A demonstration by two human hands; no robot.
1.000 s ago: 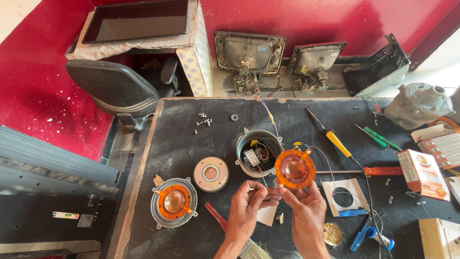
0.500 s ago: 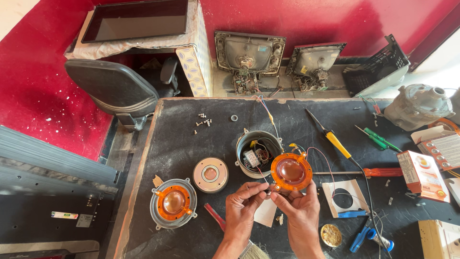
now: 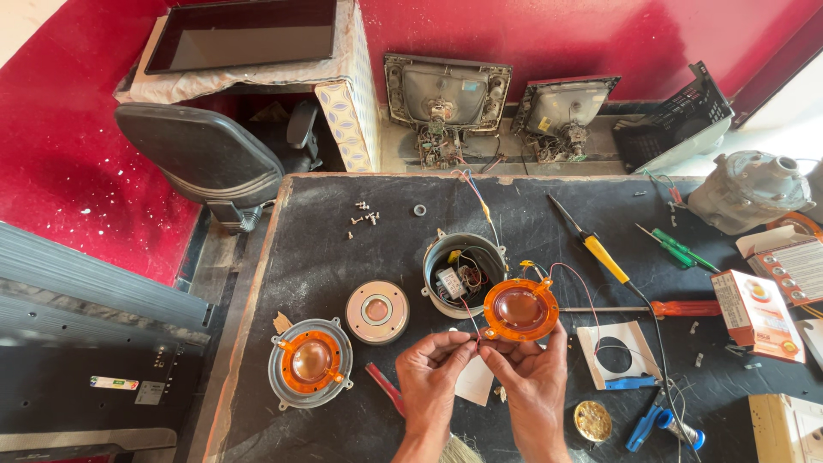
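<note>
My right hand holds an orange round speaker diaphragm by its lower edge, tilted up over the dark table. My left hand pinches a thin wire at the diaphragm's lower left rim, fingertips touching those of the right hand. Thin coloured wires run from the diaphragm to a grey cylindrical housing just behind it, which has small parts inside.
A second orange diaphragm in a grey ring and a round metal magnet lie left. Yellow-handled, red and green screwdrivers lie right, with blue cutters, boxes, loose screws and a chair.
The orange diaphragm has shifted slightly left and lower, closer to the grey housing. Both hands stay together at its lower edge, fingers adjusting on the wire.
</note>
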